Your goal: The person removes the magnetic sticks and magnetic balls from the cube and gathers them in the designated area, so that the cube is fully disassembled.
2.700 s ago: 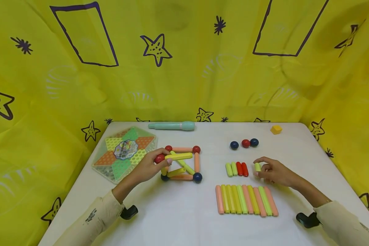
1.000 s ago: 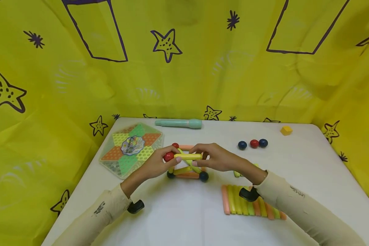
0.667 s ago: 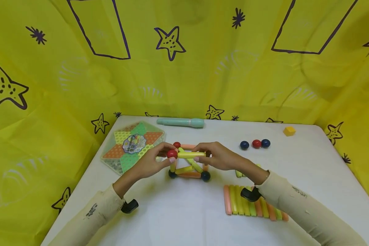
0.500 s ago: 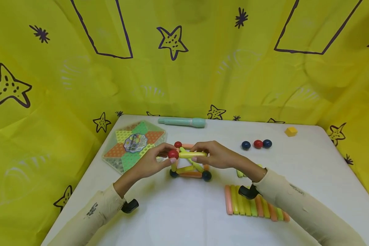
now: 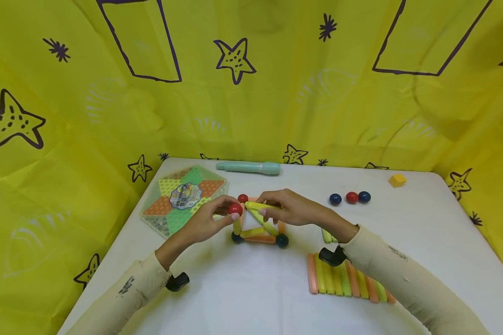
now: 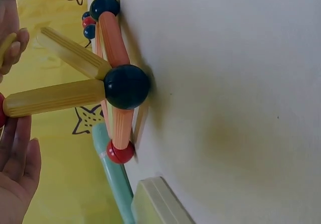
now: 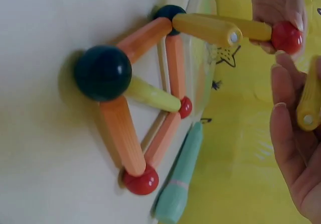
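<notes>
In the head view my left hand point(image 5: 204, 221) pinches a red ball point(image 5: 235, 209) between thumb and fingers. That ball tops a raised yellow rod point(image 6: 55, 97), which rises from a dark blue corner ball point(image 6: 127, 86). To the right, my right hand point(image 5: 293, 208) pinches another yellow rod point(image 7: 311, 96); its free end is apart from the red ball. Under both hands lies a square frame of peach rods point(image 7: 123, 133) with red and blue balls at its corners. A pale green rod point(image 7: 153, 94) crosses it diagonally. A further yellow rod point(image 7: 208, 29) juts from the same blue ball, its far end loose.
Several long rods point(image 5: 335, 279) lie in a row at front right, partly under my right forearm. Short rods point(image 5: 327, 235) are mostly hidden behind it. Two blue balls and a red ball point(image 5: 352, 197), a yellow block point(image 5: 397, 180), a teal tube point(image 5: 249, 168) and a star-patterned game board point(image 5: 184, 197) lie farther back.
My right hand came left from the short rods and took hold of the yellow rod joined to the red ball. That rod is now pulled away from the ball, which my left hand keeps holding.
</notes>
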Available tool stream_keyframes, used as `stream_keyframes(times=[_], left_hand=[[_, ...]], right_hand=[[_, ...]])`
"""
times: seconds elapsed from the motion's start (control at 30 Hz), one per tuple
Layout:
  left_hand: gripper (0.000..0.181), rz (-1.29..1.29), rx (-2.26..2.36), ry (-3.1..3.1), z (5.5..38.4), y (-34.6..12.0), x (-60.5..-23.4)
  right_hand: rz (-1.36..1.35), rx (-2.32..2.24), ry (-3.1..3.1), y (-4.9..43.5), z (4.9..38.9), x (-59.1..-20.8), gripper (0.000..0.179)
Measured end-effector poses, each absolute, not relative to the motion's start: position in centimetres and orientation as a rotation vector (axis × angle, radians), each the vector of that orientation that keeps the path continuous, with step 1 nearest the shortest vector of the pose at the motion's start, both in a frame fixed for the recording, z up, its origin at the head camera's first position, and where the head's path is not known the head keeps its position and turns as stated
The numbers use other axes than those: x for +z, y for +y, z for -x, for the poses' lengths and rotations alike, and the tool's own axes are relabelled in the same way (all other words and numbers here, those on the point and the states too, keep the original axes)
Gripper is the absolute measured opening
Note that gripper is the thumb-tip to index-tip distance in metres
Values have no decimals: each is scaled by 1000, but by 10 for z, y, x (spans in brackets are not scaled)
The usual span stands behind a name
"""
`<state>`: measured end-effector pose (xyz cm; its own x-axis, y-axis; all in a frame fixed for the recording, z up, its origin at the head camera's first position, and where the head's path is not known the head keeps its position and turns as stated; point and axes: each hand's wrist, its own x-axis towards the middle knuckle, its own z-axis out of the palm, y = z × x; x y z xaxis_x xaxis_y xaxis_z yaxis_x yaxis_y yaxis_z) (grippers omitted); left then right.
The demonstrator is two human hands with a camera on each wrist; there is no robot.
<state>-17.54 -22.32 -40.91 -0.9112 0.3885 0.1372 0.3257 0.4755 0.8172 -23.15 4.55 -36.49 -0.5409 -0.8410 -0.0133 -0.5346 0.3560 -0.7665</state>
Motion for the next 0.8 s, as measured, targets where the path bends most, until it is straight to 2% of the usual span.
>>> stream_keyframes(times=[0.23, 0.47, 0.63, 0.8], left_hand=[[32, -660, 1435, 2615, 174, -219, -406], [29, -660, 1450, 2632, 175, -217, -407], [31, -654, 1438, 2646, 174, -217, -407], [31, -655, 1434, 2673, 174, -220, -409]], right_hand=[[1021, -1114, 2187, 76, 234, -363, 24], [937, -1172, 2154, 126, 227, -375, 63], [934, -1206, 2217, 167, 219, -386, 58], [757, -1277, 2278, 207, 209, -397, 59]])
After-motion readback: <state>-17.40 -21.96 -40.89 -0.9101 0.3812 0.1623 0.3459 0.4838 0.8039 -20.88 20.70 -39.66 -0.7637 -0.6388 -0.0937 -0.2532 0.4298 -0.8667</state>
